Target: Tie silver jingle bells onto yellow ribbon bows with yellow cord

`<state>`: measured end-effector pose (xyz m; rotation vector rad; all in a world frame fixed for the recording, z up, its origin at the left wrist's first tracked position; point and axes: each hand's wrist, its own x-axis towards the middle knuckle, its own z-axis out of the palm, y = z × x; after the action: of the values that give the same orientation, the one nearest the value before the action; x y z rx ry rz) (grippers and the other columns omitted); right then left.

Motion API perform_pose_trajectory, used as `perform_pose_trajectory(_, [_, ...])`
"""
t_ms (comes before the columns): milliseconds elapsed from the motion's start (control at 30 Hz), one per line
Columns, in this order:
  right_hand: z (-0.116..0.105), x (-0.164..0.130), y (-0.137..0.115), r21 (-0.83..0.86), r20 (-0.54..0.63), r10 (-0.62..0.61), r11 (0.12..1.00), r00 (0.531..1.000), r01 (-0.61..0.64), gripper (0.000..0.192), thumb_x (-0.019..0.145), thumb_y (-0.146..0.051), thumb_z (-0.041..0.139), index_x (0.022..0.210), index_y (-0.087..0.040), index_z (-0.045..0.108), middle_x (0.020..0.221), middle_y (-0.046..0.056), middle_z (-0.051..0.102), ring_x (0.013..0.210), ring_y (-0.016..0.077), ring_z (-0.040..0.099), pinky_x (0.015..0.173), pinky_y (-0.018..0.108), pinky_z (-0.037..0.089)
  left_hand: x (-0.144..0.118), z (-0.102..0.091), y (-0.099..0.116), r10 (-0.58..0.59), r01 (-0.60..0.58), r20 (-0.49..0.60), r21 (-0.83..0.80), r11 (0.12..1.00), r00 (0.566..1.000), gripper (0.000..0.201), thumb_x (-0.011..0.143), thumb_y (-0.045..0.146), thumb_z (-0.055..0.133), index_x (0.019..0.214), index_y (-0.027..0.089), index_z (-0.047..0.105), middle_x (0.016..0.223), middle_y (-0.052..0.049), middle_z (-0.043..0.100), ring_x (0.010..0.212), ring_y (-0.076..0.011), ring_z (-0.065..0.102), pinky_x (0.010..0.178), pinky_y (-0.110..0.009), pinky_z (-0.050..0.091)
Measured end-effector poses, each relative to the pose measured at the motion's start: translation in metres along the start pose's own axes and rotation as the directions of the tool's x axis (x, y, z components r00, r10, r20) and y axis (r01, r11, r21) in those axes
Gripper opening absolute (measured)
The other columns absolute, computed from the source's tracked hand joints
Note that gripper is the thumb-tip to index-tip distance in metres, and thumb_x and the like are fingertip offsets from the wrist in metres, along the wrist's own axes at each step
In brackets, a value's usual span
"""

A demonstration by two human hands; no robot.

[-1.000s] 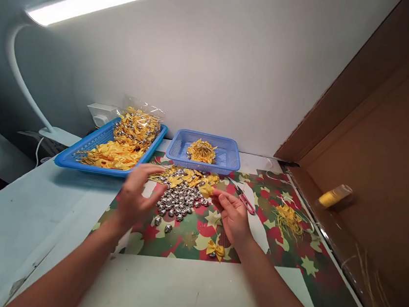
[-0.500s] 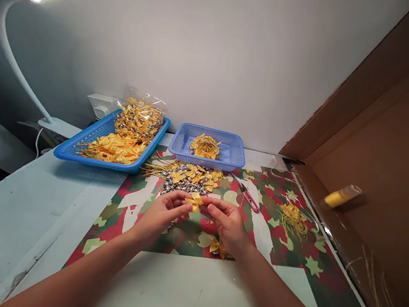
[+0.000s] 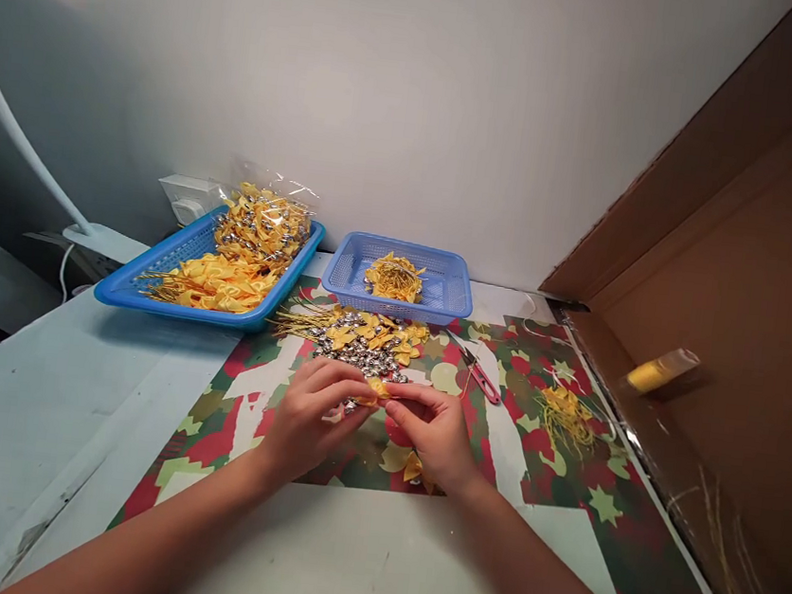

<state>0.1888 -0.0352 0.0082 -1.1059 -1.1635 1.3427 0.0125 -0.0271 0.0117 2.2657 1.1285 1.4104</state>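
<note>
My left hand (image 3: 311,416) and my right hand (image 3: 427,434) meet over the patterned mat (image 3: 534,465), fingertips pinching one small yellow ribbon bow (image 3: 378,387) between them. Just beyond the fingers lies a heap of silver bells (image 3: 361,355) mixed with loose yellow bows (image 3: 374,331). Another yellow bow (image 3: 412,468) lies on the mat under my right palm, partly hidden.
A long blue tray (image 3: 154,284) of yellow bows and a clear bag sits back left. A smaller blue basket (image 3: 446,288) holds gold cord. Red-handled snips (image 3: 479,378) lie right of the bells, a gold cord bundle (image 3: 564,416) farther right. Cardboard wall on the right.
My left hand came in from the bell heap and joined the right on the bow. Both hands then dropped slightly closer to the mat.
</note>
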Motion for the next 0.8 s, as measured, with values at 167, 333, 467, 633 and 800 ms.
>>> perform_pose_trajectory(167, [0.0015, -0.0018, -0.0018, -0.156, 0.016, -0.128, 0.979, 0.992, 0.129, 0.014, 0.072, -0.030, 0.072, 0.081, -0.020, 0.075, 0.081, 0.005, 0.071, 0.073, 0.0174, 0.066, 0.064, 0.028, 0.055, 0.0025, 0.0002, 0.0033, -0.416, 0.458, 0.202, -0.266, 0.848, 0.887, 0.014, 0.084, 0.032, 0.063, 0.082, 0.019, 0.068, 0.072, -0.001, 0.067, 0.066, -0.0146, 0.059, 0.059, -0.024, 0.046])
perform_pose_trajectory(333, [-0.0015, -0.0003, -0.0049, -0.071, 0.015, 0.056, 0.996, 0.998, -0.055, 0.022, 0.071, -0.040, 0.070, 0.071, -0.018, 0.069, 0.067, 0.001, 0.063, 0.058, 0.0127, 0.058, 0.050, 0.023, 0.047, 0.0020, 0.0030, 0.0023, -0.566, 0.686, 0.393, -0.488, 0.540, 0.725, 0.028, 0.078, 0.040, 0.068, 0.096, 0.018, 0.065, 0.068, 0.001, 0.064, 0.060, -0.0114, 0.056, 0.052, -0.020, 0.043])
perform_pose_trajectory(467, [-0.0032, 0.0019, -0.0059, 0.030, 0.045, 0.216, 0.976, 0.975, -0.218, 0.034, 0.065, -0.049, 0.074, 0.069, -0.016, 0.067, 0.061, 0.000, 0.060, 0.054, 0.0108, 0.056, 0.045, 0.020, 0.041, 0.0031, 0.0037, 0.0024, -0.582, 0.702, 0.408, -0.523, 0.483, 0.704, 0.029, 0.076, 0.040, 0.071, 0.092, 0.017, 0.065, 0.069, 0.001, 0.063, 0.061, -0.0107, 0.055, 0.053, -0.019, 0.042])
perform_pose_trajectory(633, [-0.0052, 0.0045, -0.0015, 0.119, 0.084, 0.277, 0.951, 0.957, -0.286, 0.038, 0.062, -0.051, 0.076, 0.070, -0.015, 0.065, 0.056, -0.002, 0.056, 0.048, 0.0075, 0.048, 0.046, 0.019, 0.037, 0.0026, 0.0031, 0.0012, -0.584, 0.705, 0.414, -0.540, 0.460, 0.698, 0.026, 0.075, 0.039, 0.072, 0.088, 0.018, 0.066, 0.074, 0.001, 0.064, 0.066, -0.0109, 0.056, 0.056, -0.019, 0.043])
perform_pose_trajectory(800, [-0.0056, 0.0030, -0.0008, 0.019, 0.142, 0.037, 0.999, 0.989, -0.040, 0.029, 0.075, -0.048, 0.068, 0.074, -0.019, 0.067, 0.065, -0.001, 0.055, 0.059, 0.0108, 0.050, 0.054, 0.023, 0.040, 0.0007, 0.0041, -0.0016, -0.560, 0.736, 0.502, -0.586, 0.340, 0.659, 0.030, 0.078, 0.041, 0.070, 0.099, 0.019, 0.066, 0.085, -0.003, 0.067, 0.075, -0.0143, 0.060, 0.065, -0.023, 0.049])
